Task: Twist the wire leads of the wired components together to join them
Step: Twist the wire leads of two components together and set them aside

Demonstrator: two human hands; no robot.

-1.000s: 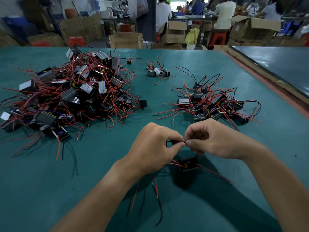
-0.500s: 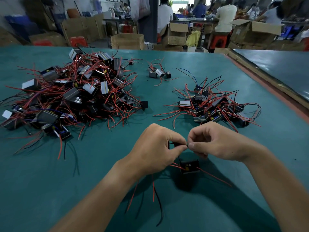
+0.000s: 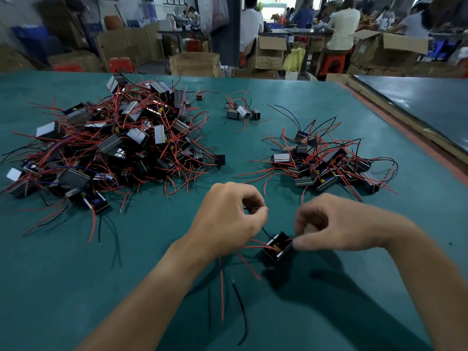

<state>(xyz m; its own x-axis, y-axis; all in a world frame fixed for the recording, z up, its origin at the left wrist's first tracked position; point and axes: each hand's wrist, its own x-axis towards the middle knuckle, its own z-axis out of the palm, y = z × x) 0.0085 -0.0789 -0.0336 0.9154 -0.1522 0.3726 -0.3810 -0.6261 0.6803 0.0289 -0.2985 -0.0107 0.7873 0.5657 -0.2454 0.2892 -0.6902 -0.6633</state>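
Two hands work low over the green table (image 3: 76,287). Your left hand (image 3: 228,220) pinches a thin black lead (image 3: 249,208) in curled fingers. Your right hand (image 3: 331,224) is curled, tips at the black component (image 3: 274,247) lying between both hands; too blurred to tell if it grips.

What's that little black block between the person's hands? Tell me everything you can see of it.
The block is a small black box, tilted, with yellow bits in its open face. Red and black leads trail from it. The right hand pinches its right edge; the left hand pinches one black lead.
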